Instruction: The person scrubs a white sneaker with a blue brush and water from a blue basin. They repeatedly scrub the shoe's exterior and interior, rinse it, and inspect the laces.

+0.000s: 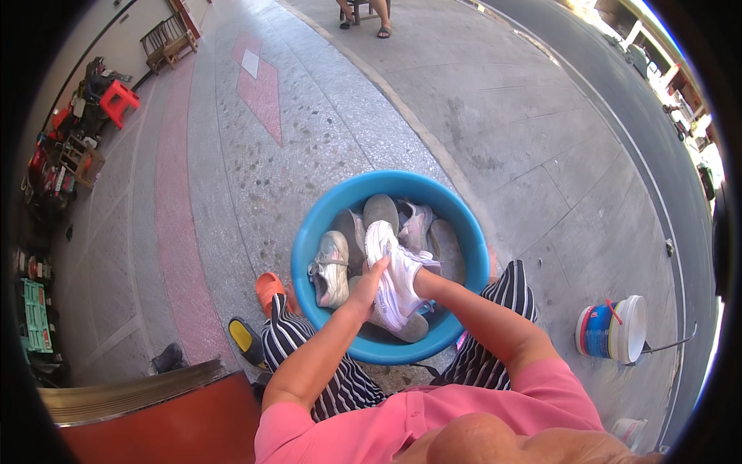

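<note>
A white sneaker with pale purple trim is held over a round blue plastic basin. My left hand grips its side, thumb along the shoe. My right hand reaches into the shoe's opening, so its fingers are hidden. Several other shoes lie in the basin: a grey-beige laced sneaker at the left, a pinkish sneaker at the back, and shoes with their soles up, one grey sole at the back and another at the right. The basin stands between my legs.
A white and blue plastic bucket lies at the right. An orange clog and a black and yellow slipper are left of the basin. Farther off are a red plastic stool, a wooden bench and a seated person's legs.
</note>
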A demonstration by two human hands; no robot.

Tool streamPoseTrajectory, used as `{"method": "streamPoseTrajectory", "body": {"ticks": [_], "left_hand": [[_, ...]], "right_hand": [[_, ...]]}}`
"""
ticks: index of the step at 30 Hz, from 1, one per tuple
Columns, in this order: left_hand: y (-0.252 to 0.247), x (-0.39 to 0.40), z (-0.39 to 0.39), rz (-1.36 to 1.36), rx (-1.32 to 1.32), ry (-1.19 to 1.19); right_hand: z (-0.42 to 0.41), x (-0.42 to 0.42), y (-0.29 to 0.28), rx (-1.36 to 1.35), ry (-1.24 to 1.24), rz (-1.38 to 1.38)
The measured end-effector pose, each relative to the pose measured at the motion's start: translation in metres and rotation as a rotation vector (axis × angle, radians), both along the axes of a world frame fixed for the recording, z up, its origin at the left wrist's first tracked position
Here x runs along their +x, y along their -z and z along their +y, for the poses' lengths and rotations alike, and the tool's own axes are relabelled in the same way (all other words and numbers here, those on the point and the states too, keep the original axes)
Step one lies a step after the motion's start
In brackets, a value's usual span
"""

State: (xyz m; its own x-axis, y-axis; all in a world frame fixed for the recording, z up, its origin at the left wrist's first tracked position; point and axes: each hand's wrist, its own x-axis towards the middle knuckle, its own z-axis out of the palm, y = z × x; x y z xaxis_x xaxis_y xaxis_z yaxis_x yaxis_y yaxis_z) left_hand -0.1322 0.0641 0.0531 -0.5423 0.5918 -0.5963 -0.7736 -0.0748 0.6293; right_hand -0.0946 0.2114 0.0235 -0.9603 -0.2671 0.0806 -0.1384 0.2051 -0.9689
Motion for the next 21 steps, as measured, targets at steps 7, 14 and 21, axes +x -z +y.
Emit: {"method": "streamPoseTrajectory", "body": {"ticks": [7,14,21], "left_hand": [[-0.057,-0.014,0.004,-0.035,0.027,0.110],[-0.047,-0.007,0.012,0.055,0.019,0.076],[-0.019,-0.004,0.021,-0.015,0.037,0.059]], "right_hand": [[-0.008,-0.014,-0.022,-0.204,0.028,-0.210],[-0.005,-0.015,-0.028,-0.204,0.061,-0.247],[0.007,-0.013,-0.027,-0.155,0.059,-0.299]]}}
